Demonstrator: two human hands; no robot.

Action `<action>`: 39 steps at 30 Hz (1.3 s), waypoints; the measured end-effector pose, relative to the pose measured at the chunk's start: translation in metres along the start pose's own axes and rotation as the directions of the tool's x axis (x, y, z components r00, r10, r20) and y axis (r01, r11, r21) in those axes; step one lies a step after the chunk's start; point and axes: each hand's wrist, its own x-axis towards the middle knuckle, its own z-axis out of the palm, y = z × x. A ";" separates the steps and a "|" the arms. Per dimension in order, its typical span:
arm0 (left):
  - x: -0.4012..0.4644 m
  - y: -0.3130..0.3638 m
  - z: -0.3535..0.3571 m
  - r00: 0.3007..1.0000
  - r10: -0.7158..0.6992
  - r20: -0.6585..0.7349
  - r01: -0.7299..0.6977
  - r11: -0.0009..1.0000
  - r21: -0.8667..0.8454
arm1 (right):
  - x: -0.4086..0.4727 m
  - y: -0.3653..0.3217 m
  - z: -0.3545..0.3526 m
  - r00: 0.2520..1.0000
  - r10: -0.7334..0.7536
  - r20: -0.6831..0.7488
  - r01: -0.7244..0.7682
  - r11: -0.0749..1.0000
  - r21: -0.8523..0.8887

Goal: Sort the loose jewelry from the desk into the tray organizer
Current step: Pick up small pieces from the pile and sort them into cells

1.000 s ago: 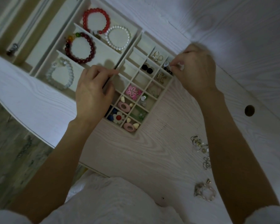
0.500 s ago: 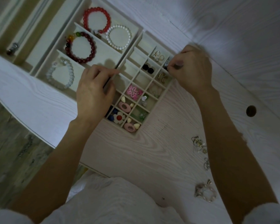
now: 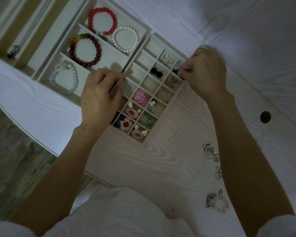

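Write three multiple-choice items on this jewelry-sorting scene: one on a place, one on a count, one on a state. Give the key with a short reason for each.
1. Where do the loose pieces still to be sorted lie?
A. On the desk by the right forearm
B. On the floor
C. Inside the red bracelet

2. How many bracelets lie in the tray's long compartments?
A. Two
B. Four
C. Six

3. What is the right hand doing?
A. Lying flat on the desk
B. Pinching a small piece at the tray's edge compartment
C. Lifting the pearl bracelet

Key:
1 A: the loose earrings sit on the desk, beside the right forearm.
2 B: the red bracelet, pearl bracelet, dark red bracelet and pale bracelet lie in the tray.
3 B: the right hand has curled fingertips closed on a small dark piece over the edge compartment.
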 end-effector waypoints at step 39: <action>-0.028 0.045 0.018 0.963 0.226 0.145 -0.220 0.974 -0.056 | -0.108 0.023 -0.004 0.945 0.198 -0.261 -0.089 0.922 0.376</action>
